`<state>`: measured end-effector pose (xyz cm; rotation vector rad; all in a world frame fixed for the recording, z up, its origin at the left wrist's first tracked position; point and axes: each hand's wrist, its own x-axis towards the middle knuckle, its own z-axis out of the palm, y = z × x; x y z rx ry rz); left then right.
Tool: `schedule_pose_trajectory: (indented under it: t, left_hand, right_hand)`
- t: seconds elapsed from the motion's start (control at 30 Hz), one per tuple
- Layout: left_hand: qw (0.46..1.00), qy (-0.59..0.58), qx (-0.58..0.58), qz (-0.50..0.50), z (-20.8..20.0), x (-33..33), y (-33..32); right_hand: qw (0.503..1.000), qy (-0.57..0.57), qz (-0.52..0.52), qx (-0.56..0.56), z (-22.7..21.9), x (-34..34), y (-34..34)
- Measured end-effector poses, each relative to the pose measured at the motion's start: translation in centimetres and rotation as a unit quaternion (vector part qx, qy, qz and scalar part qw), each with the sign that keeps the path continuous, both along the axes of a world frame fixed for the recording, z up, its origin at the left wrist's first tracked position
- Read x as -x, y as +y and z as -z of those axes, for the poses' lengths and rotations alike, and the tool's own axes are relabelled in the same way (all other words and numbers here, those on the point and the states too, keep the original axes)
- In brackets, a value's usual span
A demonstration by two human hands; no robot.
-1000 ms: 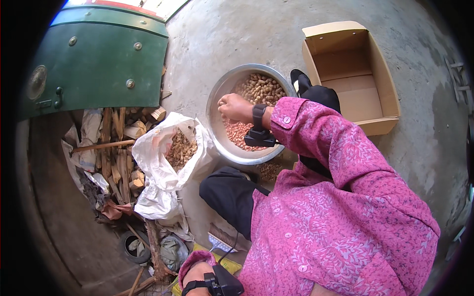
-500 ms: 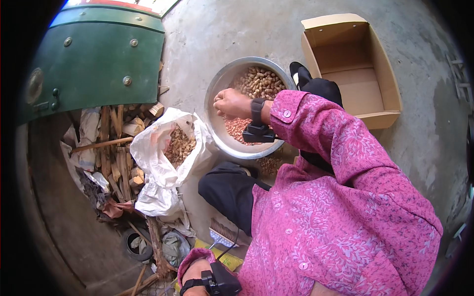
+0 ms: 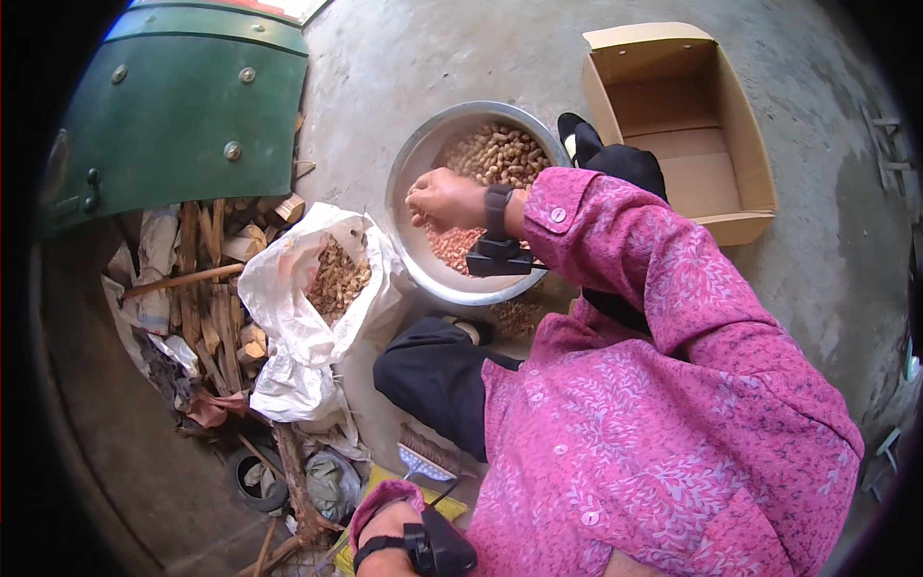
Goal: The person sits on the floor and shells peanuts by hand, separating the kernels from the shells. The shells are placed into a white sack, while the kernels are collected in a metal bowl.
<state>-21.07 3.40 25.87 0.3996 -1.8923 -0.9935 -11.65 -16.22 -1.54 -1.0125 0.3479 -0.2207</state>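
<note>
Over a wide metal basin (image 3: 415, 260), my right hand (image 3: 444, 199) has its fingers curled together near the left inner side. Whatever they hold, if anything, is too small to make out. Unshelled peanuts (image 3: 498, 156) are heaped in the far part of the basin. Shelled reddish-pink peanut kernels (image 3: 455, 247) lie in the nearer part, partly covered by my hand and wrist. My left wrist, with a black strap and device, shows at the lower edge; the left hand itself is out of the picture.
A white sack (image 3: 279, 274) with peanut shells (image 3: 338, 279) stands left of the basin. Beyond it are split firewood (image 3: 226, 317) and a green metal panel (image 3: 183, 106). An open cardboard box (image 3: 687, 144) sits at the far right. A brush (image 3: 428, 452) lies near my knee.
The whole view has shifted slightly, so basin, sack and box appear a little further left. My right hand stays over the basin with its fingers still together, turned slightly.
</note>
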Motion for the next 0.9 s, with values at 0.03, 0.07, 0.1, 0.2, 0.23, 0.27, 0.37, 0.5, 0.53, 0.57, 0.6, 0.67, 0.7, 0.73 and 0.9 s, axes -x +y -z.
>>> schedule_pose_trajectory:
  t: [0.03, 0.07, 0.1, 0.2, 0.23, 0.27, 0.37, 0.5, 0.53, 0.57, 0.6, 0.67, 0.7, 0.73, 0.9]
  left_hand:
    - [1.0, 0.001, -0.016, 0.014, 0.7, -0.9, 0.0]
    - [0.997, 0.006, -0.072, -0.024, 0.9, -1.8, -0.1]
    - [0.986, -0.008, -0.135, -0.094, -0.3, -1.9, 0.7]
    - [0.946, 0.0, -0.155, -0.284, 4.5, -6.6, 1.9]
    - [0.91, 0.042, -0.162, -0.379, 6.1, -6.6, 1.5]
    - [0.891, 0.072, -0.186, -0.408, 7.7, -7.7, 1.8]
    - [0.806, 0.152, -0.311, -0.481, 12.2, -11.2, 3.1]
    - [0.689, 0.373, -0.427, -0.451, 18.5, -14.0, 3.9]
    - [0.667, 0.402, -0.435, -0.452, 19.7, -14.1, 4.2]
    - [0.649, 0.419, -0.443, -0.455, 20.5, -14.2, 4.6]
    - [0.643, 0.427, -0.447, -0.452, 21.1, -14.2, 4.9]
    - [0.64, 0.438, -0.445, -0.448, 21.5, -14.2, 5.6]
    - [0.643, 0.44, -0.438, -0.448, 21.4, -14.2, 6.0]
    - [0.649, 0.439, -0.429, -0.449, 20.9, -14.1, 6.3]
    - [0.625, 0.478, -0.417, -0.454, 20.5, -14.4, 7.4]
  right_hand:
    - [1.0, -0.014, -0.001, 0.028, 1.4, 0.0, -0.8]
    - [0.998, -0.035, -0.014, 0.052, 1.9, -0.4, -0.6]
    - [0.999, -0.039, -0.03, -0.02, -0.2, -1.6, 1.5]
    - [0.994, 0.009, 0.0, -0.109, -0.3, -1.4, 0.3]
    - [0.997, 0.003, -0.012, -0.082, -0.6, -1.4, 0.1]
    - [0.995, 0.033, -0.018, -0.093, -0.9, -1.0, -0.1]
    - [0.991, 0.026, -0.043, -0.12, -1.2, -0.9, 0.4]
    - [0.991, 0.044, -0.057, -0.112, -0.8, -1.7, 1.5]
    - [0.992, 0.052, -0.054, -0.104, -0.7, -1.7, 1.8]
    - [0.992, 0.06, -0.053, -0.097, -0.5, -1.7, 2.1]
    - [0.992, 0.066, -0.049, -0.095, 0.0, -2.0, 2.2]
    - [0.99, 0.084, -0.033, -0.105, 0.8, -1.7, 2.2]
    - [0.989, 0.091, -0.025, -0.11, 1.0, -1.5, 2.2]
    - [0.99, 0.073, -0.033, -0.114, 1.3, -1.4, 2.2]
    - [0.998, -0.01, -0.059, 0.025, 0.5, -1.1, 2.6]
